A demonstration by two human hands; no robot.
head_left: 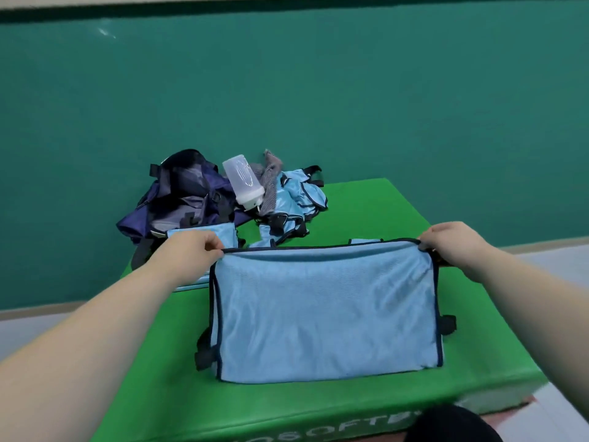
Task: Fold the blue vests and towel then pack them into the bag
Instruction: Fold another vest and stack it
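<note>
My left hand (191, 253) and right hand (452, 247) pinch the far corners of the blue vest (325, 314), fingers (213, 244) curled; its long axis runs nine-to-three, with the bag (178, 199) at eleven o'clock.

1 vest (325, 314), between left hand (191, 253) and right hand (452, 247): light blue, navy piping, black side tabs.
1 mat (382, 212), under both hands: bright green, pale lettering on near face.
1 bag (178, 199), beyond left hand: navy-purple, grey lining, black straps.
1 bottle (243, 181), right of bag: translucent white.
1 towel (271, 183), beside bottle: grey, thin stripes.
1 vest heap (299, 196), beyond, between the hands: light blue, dark trim.
1 wall (318, 90), behind: teal green.
</note>
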